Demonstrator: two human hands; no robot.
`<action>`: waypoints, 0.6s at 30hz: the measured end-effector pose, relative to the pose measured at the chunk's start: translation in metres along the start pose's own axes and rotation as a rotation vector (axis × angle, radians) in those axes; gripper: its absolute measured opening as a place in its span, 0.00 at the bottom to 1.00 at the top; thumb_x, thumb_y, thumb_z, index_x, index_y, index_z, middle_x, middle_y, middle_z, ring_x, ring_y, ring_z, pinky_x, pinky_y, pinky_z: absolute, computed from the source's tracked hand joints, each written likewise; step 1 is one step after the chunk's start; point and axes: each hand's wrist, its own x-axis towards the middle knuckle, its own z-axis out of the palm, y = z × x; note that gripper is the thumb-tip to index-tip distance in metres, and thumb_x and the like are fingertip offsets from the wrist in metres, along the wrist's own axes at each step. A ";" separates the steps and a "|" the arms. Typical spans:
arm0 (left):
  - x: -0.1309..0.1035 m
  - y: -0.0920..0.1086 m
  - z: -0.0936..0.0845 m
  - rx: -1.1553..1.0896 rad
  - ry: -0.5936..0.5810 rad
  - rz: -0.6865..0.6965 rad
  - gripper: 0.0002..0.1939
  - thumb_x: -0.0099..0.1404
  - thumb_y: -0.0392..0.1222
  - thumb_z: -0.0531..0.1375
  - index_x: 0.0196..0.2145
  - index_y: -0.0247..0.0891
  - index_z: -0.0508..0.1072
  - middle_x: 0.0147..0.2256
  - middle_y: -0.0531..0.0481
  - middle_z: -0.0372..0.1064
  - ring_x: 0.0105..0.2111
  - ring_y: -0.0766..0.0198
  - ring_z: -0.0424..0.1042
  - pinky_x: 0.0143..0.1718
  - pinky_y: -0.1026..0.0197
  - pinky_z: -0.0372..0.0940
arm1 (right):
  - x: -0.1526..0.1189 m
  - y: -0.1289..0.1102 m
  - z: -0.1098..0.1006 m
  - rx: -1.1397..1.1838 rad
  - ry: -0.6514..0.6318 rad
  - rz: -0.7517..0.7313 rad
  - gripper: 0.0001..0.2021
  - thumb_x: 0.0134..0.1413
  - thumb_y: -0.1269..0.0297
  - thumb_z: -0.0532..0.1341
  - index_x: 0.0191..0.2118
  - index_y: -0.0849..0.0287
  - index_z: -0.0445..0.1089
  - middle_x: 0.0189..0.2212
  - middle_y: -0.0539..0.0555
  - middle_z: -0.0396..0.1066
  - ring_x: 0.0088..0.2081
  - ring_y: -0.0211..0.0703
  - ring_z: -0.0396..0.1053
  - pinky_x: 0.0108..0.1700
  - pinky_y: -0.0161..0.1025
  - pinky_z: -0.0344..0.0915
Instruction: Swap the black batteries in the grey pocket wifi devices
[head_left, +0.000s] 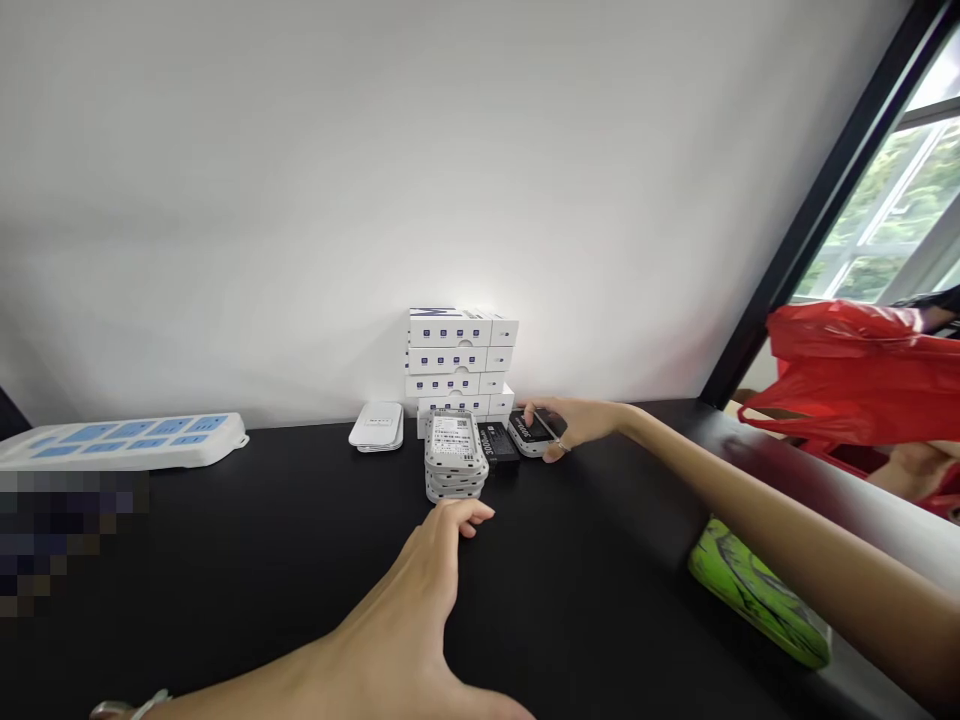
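My left hand (420,600) is over the near middle of the black table, thumb and fingers apart, holding nothing. Just beyond its fingertips stands a stack of white device housings (455,450), the top one showing a printed label in its bay. Farther right, my right hand (574,425) has its fingers and thumb around a white device with a black battery (535,428) in it, low at the table. Between this device and the stack lie black batteries (498,447) marked 3000. To the stack's left are white back covers (376,427) in a small pile.
White printed boxes (450,360) are stacked against the wall behind the housings. A white power strip (150,442) with blue parts lies far left. At right, a green patterned case (754,590) lies beneath my right forearm. Another person's hand shows beside a red plastic bag (847,375).
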 end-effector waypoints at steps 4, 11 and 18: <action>-0.001 0.003 -0.002 -0.003 -0.069 -0.010 0.52 0.42 0.60 0.73 0.58 0.47 0.52 0.56 0.39 0.54 0.55 0.36 0.61 0.51 0.31 0.63 | -0.007 -0.028 0.002 -0.078 0.121 -0.008 0.15 0.37 0.61 0.70 0.33 0.55 0.67 0.40 0.56 0.70 0.43 0.52 0.66 0.43 0.43 0.62; -0.003 0.008 0.003 -0.039 0.052 -0.013 0.52 0.38 0.61 0.74 0.57 0.45 0.56 0.54 0.40 0.58 0.54 0.37 0.62 0.54 0.31 0.60 | 0.002 -0.090 0.055 -0.119 0.185 -0.029 0.22 0.55 0.58 0.58 0.16 0.56 0.49 0.15 0.49 0.55 0.19 0.36 0.51 0.24 0.38 0.51; -0.005 0.013 -0.001 0.018 0.176 0.098 0.37 0.51 0.59 0.70 0.49 0.43 0.55 0.48 0.45 0.55 0.50 0.46 0.61 0.52 0.39 0.63 | -0.025 -0.100 0.059 -0.141 0.296 -0.067 0.20 0.50 0.70 0.55 0.18 0.56 0.40 0.16 0.46 0.45 0.21 0.34 0.43 0.24 0.38 0.43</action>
